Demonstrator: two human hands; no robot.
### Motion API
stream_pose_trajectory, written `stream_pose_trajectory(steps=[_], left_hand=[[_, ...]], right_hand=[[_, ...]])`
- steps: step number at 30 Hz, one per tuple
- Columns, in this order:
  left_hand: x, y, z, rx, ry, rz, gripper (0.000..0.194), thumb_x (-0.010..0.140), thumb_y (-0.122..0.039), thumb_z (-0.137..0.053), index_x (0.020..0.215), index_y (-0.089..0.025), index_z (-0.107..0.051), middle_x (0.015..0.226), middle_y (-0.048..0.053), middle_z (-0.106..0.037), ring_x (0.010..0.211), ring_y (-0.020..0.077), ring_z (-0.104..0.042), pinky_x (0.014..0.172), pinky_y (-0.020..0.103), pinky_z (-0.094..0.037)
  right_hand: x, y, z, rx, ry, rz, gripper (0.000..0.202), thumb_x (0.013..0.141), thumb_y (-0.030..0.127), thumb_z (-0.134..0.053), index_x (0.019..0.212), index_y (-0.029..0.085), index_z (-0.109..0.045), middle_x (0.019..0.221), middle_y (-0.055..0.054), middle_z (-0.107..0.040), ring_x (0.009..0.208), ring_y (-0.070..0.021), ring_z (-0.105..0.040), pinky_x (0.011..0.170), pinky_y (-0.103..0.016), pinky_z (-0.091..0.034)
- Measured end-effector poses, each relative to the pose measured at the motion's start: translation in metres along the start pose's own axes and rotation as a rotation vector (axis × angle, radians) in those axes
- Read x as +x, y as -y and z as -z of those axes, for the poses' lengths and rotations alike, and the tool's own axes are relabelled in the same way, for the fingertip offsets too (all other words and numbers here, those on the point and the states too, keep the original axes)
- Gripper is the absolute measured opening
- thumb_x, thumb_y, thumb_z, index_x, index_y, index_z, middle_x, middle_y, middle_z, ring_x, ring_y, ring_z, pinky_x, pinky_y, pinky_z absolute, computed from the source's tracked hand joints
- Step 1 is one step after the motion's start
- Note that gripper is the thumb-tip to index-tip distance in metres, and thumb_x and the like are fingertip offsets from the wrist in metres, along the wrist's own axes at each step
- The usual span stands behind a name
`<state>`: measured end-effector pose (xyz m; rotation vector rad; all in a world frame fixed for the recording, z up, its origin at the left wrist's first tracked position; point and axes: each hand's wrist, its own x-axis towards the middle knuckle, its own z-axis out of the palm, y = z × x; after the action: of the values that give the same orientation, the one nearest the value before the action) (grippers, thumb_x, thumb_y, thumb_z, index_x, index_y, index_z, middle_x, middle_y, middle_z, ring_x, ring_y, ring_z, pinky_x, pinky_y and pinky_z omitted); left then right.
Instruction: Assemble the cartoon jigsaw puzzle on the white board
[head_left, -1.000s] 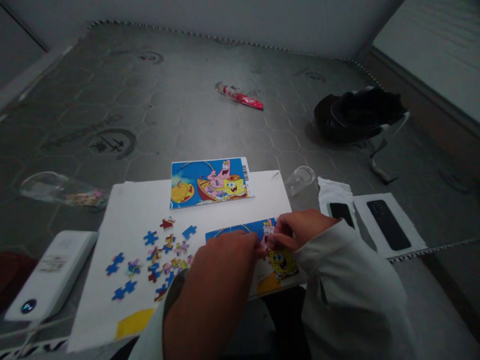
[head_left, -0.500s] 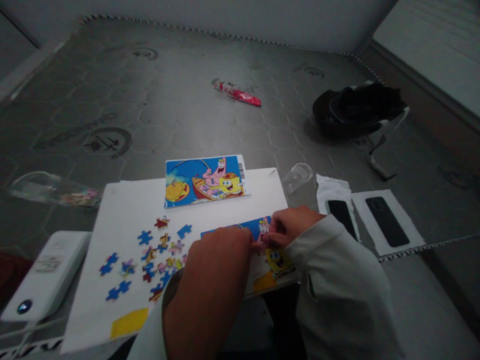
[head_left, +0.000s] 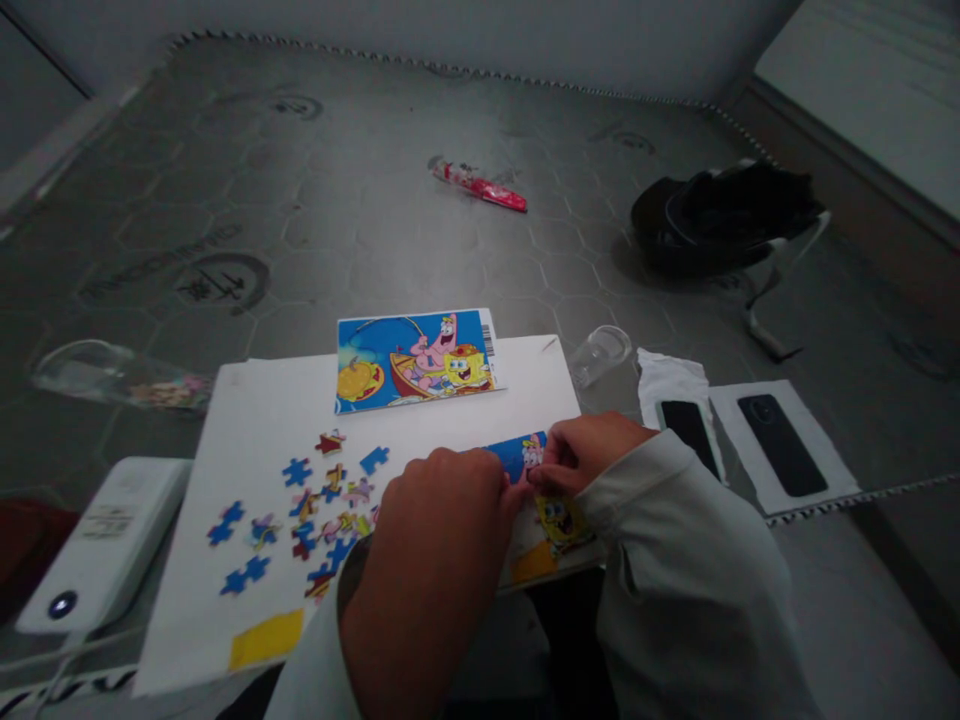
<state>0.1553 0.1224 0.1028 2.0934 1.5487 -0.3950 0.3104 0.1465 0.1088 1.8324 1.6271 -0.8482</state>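
Note:
My left hand (head_left: 442, 530) and my right hand (head_left: 589, 452) meet over a partly assembled cartoon puzzle (head_left: 559, 520) at the front right of a white board (head_left: 262, 410). Both are closed, fingertips nearly touching on the puzzle's pink figure; whatever they pinch is too small to make out. My left hand hides the puzzle's left part. Loose puzzle pieces (head_left: 341, 522) lie on the board, left of my left hand. A picture card (head_left: 416, 362) with the same cartoon rests flat at the board's back edge.
A clear cup (head_left: 602, 355) lies right of the board; a clear tube (head_left: 120, 378) with pieces is left. A white device (head_left: 109, 545) sits front left. Two phones (head_left: 690, 435) (head_left: 781, 445) rest at right. Farther back are a red packet (head_left: 480, 186) and a black helmet (head_left: 727, 220).
The whole view has shifted slightly, so things appear a little farther right. My left hand has turned slightly over the puzzle, covering more of its blue top edge. My right hand has hardly moved.

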Motion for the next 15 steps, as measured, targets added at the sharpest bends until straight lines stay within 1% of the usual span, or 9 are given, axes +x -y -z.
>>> stream_pose_trajectory(steps=[2,6,11,15], left_hand=[[0.0004,0.0009,-0.0006,0.023,-0.01,0.016,0.043,0.094,-0.058,-0.053,0.082,-0.023,-0.077,0.081,0.009,-0.075,0.074,0.0293,-0.071,0.059,0.035,-0.04],[0.0018,0.0018,-0.0025,0.056,0.0,0.005,0.052,0.097,-0.058,-0.045,0.081,-0.02,-0.076,0.077,0.012,-0.073,0.076,0.0295,-0.071,0.061,0.035,-0.044],[0.0022,0.0046,-0.0072,0.054,0.032,-0.064,0.053,0.1,-0.053,-0.038,0.08,-0.02,-0.075,0.073,0.012,-0.072,0.075,0.0318,-0.072,0.062,0.039,-0.05],[0.0006,0.0044,-0.0093,0.062,0.029,-0.124,0.053,0.102,-0.049,-0.036,0.081,-0.019,-0.074,0.074,0.013,-0.073,0.073,0.0342,-0.073,0.061,0.042,-0.053]], right_hand=[[0.0001,-0.0005,-0.0006,0.005,-0.006,0.001,0.024,0.086,0.048,-0.07,0.095,0.026,-0.076,0.1,-0.005,-0.079,0.094,-0.0228,-0.071,0.072,-0.032,-0.046],[0.0005,-0.0011,-0.0009,-0.002,-0.016,-0.003,0.024,0.086,0.046,-0.07,0.095,0.025,-0.076,0.101,-0.006,-0.079,0.094,-0.0236,-0.071,0.073,-0.033,-0.047],[0.0016,-0.0006,-0.001,0.001,-0.019,0.018,0.023,0.085,0.045,-0.071,0.092,0.025,-0.077,0.099,-0.007,-0.079,0.094,-0.0234,-0.072,0.075,-0.032,-0.048],[0.0011,0.0002,0.0002,0.006,-0.005,0.008,0.023,0.086,0.046,-0.07,0.094,0.025,-0.077,0.102,-0.007,-0.079,0.096,-0.0241,-0.072,0.075,-0.033,-0.047]])
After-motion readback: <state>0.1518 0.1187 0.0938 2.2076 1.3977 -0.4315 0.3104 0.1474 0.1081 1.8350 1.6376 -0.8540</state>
